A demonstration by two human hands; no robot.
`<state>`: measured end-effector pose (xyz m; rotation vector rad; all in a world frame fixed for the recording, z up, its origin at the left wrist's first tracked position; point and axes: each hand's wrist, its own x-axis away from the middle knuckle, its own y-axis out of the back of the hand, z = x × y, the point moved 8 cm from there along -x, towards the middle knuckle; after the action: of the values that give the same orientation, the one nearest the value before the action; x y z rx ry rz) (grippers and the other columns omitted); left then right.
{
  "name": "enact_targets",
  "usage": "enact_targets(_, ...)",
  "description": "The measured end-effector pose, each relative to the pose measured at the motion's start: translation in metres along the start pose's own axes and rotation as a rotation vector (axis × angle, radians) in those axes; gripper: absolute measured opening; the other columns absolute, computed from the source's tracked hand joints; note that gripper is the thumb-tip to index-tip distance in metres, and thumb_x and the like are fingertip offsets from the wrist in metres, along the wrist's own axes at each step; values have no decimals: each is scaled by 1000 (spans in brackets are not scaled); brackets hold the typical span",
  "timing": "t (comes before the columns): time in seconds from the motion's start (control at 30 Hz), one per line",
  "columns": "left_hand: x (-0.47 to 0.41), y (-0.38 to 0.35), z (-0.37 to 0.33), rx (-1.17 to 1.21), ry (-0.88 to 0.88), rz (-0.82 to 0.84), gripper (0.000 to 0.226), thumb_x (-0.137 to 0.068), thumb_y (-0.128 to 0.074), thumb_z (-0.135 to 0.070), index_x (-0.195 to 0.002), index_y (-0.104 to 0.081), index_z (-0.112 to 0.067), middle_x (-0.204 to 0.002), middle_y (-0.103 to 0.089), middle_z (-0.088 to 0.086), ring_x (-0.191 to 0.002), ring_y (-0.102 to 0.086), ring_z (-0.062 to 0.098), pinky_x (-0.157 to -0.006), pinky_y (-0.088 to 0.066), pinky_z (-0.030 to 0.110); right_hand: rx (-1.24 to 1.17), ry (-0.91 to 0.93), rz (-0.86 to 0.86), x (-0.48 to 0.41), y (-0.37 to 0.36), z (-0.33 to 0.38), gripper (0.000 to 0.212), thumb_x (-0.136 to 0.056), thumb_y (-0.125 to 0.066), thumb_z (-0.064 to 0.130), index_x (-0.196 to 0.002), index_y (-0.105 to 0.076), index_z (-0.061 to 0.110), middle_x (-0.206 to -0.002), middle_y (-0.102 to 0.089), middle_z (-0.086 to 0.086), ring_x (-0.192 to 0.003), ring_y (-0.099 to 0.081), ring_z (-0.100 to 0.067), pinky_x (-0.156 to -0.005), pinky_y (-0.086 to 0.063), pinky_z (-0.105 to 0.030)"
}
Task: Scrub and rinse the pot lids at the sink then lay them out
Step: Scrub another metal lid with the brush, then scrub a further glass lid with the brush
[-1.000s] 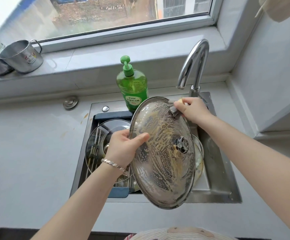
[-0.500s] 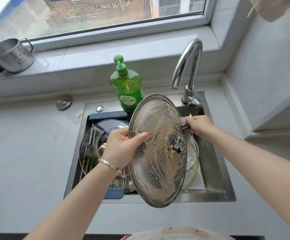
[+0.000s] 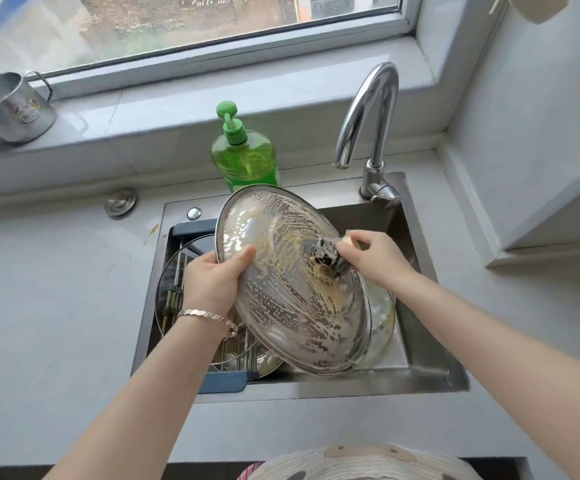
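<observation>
Two hands on one soapy glass lid point(image 3: 292, 299), held tilted over the sink point(image 3: 430, 375). L hand point(image 3: 212, 282) grips its left rim, thumb on top. R hand point(image 3: 375, 258) pinches a sponge point(image 3: 349, 238) against the knob point(image 3: 326, 259) at centre. Lid blocks most of the basin: 2nd glass lid point(image 3: 177, 268) lies on a blue-framed rack point(image 3: 222, 381) at left, 3rd lid point(image 3: 383, 310) pokes out behind at right, w/ yellowish grime. Green dish-soap bottle point(image 3: 245, 157) just behind, faucet point(image 3: 368, 116) to its right. Steel mug point(image 3: 14, 109) on windowsill; sink plug point(image 3: 120, 202) on worktop point(image 3: 56, 289).
</observation>
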<state>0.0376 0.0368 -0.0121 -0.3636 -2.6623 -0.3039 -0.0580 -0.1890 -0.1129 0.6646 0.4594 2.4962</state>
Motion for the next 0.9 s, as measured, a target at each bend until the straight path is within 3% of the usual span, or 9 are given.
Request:
enact_targets(0.13,-4,-3,-8,-60,-43,-13,17,-81,-70,-15,-72,-58,-7,-59,-66,4,-43,-62,10,-44,-54,23,77,-145,67,10,-7,-45,32,-85,-59,35,-105,-66,10,-95,-64,0,-83,-53,-15,-66,-39,-24)
enact_targets(0.2,-6,-6,-12,-138,-95,-25,19,-81,-70,-17,-68,-58,-10,-59,-63,3,-39,-59,6,-39,-49,18,193,-259,160,18,-13,-80,33,-84,-59,40,-96,-68,11,-91,-69,-2,-73,-56,-15,-67,-44,-26)
enact_targets(0.3,-8,-19,-22,-202,-167,5,18,-81,-70,-18,-67,-59,-14,-58,-62,-2,-39,-57,0,-40,-47,15,223,-283,141,22,-1,-99,26,-81,-59,46,-90,-66,23,-98,-70,1,-87,-65,-19,-84,-51,-34)
enact_targets(0.4,-4,-49,-34,-402,-333,100,16,-83,-68,-15,-68,-61,-15,-60,-60,-5,-42,-56,-3,-42,-47,13,100,-301,2,26,26,-95,34,-84,-57,44,-96,-65,13,-86,-68,-4,-84,-64,-23,-71,-51,-33)
enact_targets(0.53,17,-107,-13,-841,-613,292,25,-87,-59,-27,-74,-61,-7,-67,-63,7,-62,-60,25,-55,-52,34,-35,-282,-127,35,56,-81,27,-90,-55,40,-103,-60,16,-71,-58,0,-66,-58,-17,-47,-32,-21)
enact_targets(0.67,20,-132,20,-1046,-774,318,31,-94,-48,-26,-68,-40,-12,-70,-59,14,-69,-57,36,-59,-38,32,-61,-303,-177,43,77,-77,24,-91,-53,35,-103,-60,14,-66,-53,1,-36,-44,-3,-41,-28,-19)
enact_targets(0.77,12,-137,31,-1069,-914,278,24,-85,-57,-15,-65,-45,-11,-52,-57,13,-45,-55,32,-47,-33,26,-73,-331,-206,45,87,-83,29,-91,-52,33,-106,-62,10,-64,-54,1,-28,-41,-1,-45,-26,-20)
enact_targets(0.83,6,-145,43,-1146,-943,285,26,-68,-69,-13,-56,-47,-10,-35,-47,4,-26,-44,24,-38,-27,16,-51,-336,-209,45,90,-84,28,-91,-52,34,-104,-62,11,-64,-56,-1,-38,-43,-4,-48,-27,-22)
enact_targets(0.9,-8,-149,61,-1241,-918,249,32,-55,-82,-12,-52,-51,-12,-31,-44,0,-21,-40,20,-34,-24,11,-39,-334,-210,42,91,-85,27,-90,-52,36,-103,-61,13,-64,-58,-2,-48,-43,-10,-50,-29,-23)
